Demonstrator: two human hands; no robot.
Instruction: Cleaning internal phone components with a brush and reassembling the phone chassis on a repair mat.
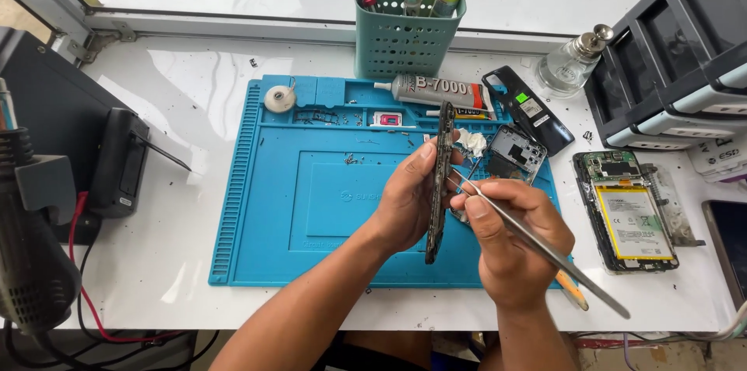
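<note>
Your left hand [405, 200] grips a dark phone frame [440, 184] held on edge above a blue work mat [311, 192], fingers clenched around its middle. The frame's long axis runs almost straight away from you, its far end pointing toward a green basket [401, 44] and its near end toward your body. Your right hand [510, 239] pinches metal tweezers [537, 242]; the tips touch the frame's right side, and the handle slants back to your lower right.

The mat's left half is bare and gives open room; its right edge is crowded with a loose grey phone part [513, 154] and crumpled white tissue [471, 141]. A glue tube [436, 91] lies across the mat's far edge, beside a black back cover [527, 110].

The basket holds upright tools and a tube. To the right on the white worktop [171, 98] lie an opened phone with a yellow battery [629, 211], a glass bottle [572, 63] and dark drawers [677, 52]. A black device [117, 161] sits at the left.
</note>
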